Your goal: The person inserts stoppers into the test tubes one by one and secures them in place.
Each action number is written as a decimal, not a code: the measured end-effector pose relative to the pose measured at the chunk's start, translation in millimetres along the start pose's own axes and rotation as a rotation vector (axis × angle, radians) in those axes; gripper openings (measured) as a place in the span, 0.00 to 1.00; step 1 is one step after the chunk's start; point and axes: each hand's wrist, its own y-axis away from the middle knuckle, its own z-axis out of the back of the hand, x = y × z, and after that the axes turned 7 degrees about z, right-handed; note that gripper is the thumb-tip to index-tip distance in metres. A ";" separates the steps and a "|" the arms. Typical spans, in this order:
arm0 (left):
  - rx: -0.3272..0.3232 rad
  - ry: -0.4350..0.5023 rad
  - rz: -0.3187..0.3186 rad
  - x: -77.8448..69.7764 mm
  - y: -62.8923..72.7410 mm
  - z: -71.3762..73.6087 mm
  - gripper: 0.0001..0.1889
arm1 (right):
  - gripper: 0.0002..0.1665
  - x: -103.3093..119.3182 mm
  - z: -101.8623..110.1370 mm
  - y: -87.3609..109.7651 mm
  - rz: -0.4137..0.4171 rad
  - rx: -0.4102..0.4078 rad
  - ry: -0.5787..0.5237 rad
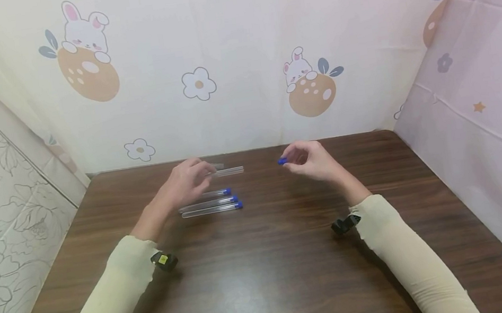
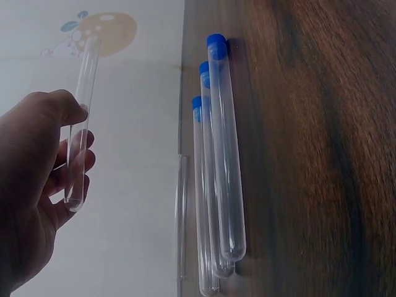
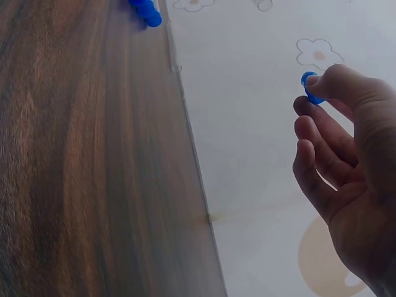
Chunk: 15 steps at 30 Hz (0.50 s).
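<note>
My left hand (image 1: 189,180) holds a clear test tube (image 2: 81,133) between thumb and fingers, its open end pointing right in the head view. Apart from it, my right hand (image 1: 311,161) pinches a small blue cap (image 3: 313,88) between thumb and index finger, the other fingers loosely bent. Three test tubes with blue caps (image 2: 226,148) lie side by side on the table, just nearer than my left hand. Another clear tube (image 2: 181,216) without a visible cap lies near the table's far edge, partly hidden by my left hand in the head view.
The brown wood-grain table (image 1: 250,285) meets a pale curtain (image 1: 244,109) with rabbit and flower prints at its back edge. Another printed curtain (image 1: 475,109) hangs at the right, and a panel with line-drawn flowers (image 1: 2,202) stands at the left.
</note>
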 end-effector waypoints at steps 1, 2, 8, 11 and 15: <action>0.000 0.001 -0.003 -0.3 -0.4 -0.4 0.12 | 0.11 0.8 -0.7 -0.1 0.003 -0.002 -0.003; -0.001 0.004 -0.005 -0.6 -0.7 -0.8 0.12 | 0.11 1.4 -1.4 -0.2 0.005 -0.004 -0.005; -0.008 0.015 -0.026 -3.3 -2.2 -2.1 0.12 | 0.11 4.3 -4.5 -0.8 0.010 -0.004 -0.013; -0.008 0.018 -0.027 -4.6 -2.9 -3.2 0.12 | 0.10 4.8 -6.2 -1.0 0.012 0.005 -0.016; -0.004 0.026 -0.030 -6.3 -4.2 -4.7 0.12 | 0.10 4.3 -8.9 -1.2 0.019 0.013 -0.020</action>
